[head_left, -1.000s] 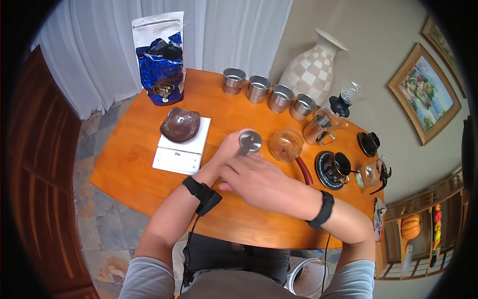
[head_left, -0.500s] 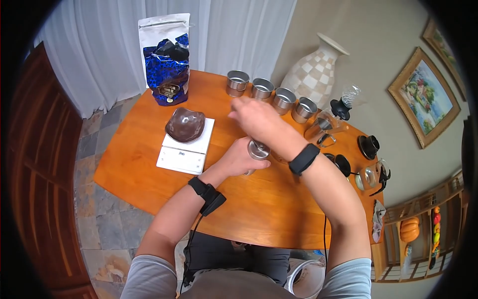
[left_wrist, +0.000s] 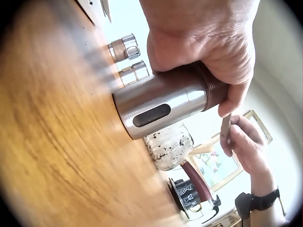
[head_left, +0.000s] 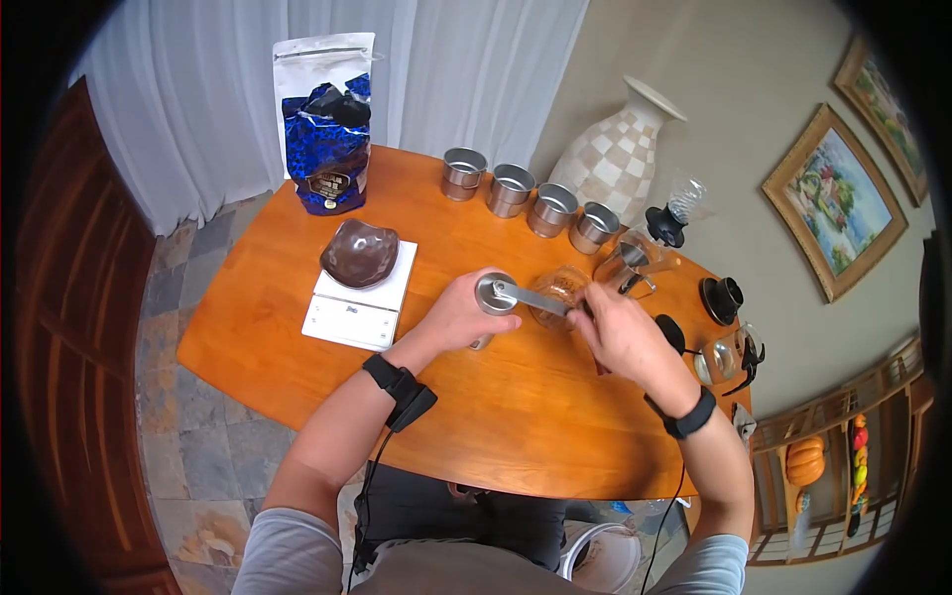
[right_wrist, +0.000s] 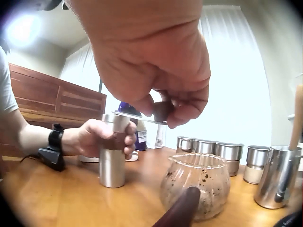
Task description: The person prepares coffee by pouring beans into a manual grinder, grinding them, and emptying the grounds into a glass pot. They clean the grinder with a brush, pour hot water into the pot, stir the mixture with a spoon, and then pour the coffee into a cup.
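Observation:
My left hand [head_left: 459, 315] grips a steel hand coffee grinder [left_wrist: 156, 106] by its brown band. The grinder stands upright, its base at the tabletop in the right wrist view, with a small slot window in its side. From its top a flat metal crank [head_left: 537, 299] points to the right. The fingers of my right hand [head_left: 627, 339] pinch the dark knob [right_wrist: 162, 110] at the crank's end. Just right of the grinder sits a glass pot [right_wrist: 196, 182] with dark specks on its wall and a red-brown handle [left_wrist: 197, 180].
A brown bowl [head_left: 360, 253] rests on a white scale [head_left: 349, 323] at the left, with a blue-and-white bag [head_left: 325, 129] behind. Several metal cups [head_left: 510, 190] line the back edge. A steel pitcher [right_wrist: 274, 182], a black dripper [head_left: 722, 299] and a glass server [head_left: 716, 361] are at the right.
My right hand has swung round with the crank, from near my body to the far side, then to the right. My left hand keeps holding the grinder.

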Action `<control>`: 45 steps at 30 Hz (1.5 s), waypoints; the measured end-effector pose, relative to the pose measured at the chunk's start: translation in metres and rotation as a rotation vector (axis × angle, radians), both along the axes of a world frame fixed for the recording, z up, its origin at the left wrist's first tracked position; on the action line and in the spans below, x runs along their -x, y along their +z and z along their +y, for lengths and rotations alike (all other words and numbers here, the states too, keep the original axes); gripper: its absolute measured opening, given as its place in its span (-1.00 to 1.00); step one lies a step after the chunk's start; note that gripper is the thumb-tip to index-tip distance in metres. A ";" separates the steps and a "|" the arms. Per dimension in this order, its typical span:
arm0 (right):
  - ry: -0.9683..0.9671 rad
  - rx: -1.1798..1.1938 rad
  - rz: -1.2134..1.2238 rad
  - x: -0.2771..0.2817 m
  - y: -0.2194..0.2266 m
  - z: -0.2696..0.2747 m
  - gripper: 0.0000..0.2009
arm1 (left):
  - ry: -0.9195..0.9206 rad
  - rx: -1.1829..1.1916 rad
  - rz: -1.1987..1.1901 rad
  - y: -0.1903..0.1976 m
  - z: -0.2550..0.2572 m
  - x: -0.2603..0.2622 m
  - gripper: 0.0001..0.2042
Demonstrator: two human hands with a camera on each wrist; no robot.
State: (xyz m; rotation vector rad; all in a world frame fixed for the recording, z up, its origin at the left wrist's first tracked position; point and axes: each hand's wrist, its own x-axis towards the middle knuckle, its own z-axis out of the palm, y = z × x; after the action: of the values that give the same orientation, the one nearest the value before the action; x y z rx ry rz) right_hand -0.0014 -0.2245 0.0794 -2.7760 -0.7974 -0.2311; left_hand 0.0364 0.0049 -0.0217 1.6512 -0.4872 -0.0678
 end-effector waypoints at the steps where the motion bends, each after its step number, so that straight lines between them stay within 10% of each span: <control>1: 0.024 -0.016 0.061 0.012 0.003 0.001 -0.78 | 0.006 -0.001 -0.008 0.001 0.000 0.000 -0.66; 17: 0.585 -0.191 -0.167 0.008 -0.034 0.120 -0.75 | -0.068 0.063 0.136 -0.013 -0.001 -0.005 -0.67; 32: 0.077 -0.069 -0.180 -0.109 -0.029 0.071 -0.76 | -0.130 0.004 0.019 0.005 0.000 0.007 -0.68; 45: -0.019 -0.013 0.075 0.027 0.006 0.007 -0.77 | -0.008 0.014 0.019 -0.001 -0.001 0.001 -0.63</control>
State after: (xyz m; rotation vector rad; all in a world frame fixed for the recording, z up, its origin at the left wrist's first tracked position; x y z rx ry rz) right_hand -0.0286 -0.2178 0.0855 -2.7628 -0.7487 -0.1345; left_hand 0.0350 0.0037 -0.0230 1.6335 -0.4790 -0.0857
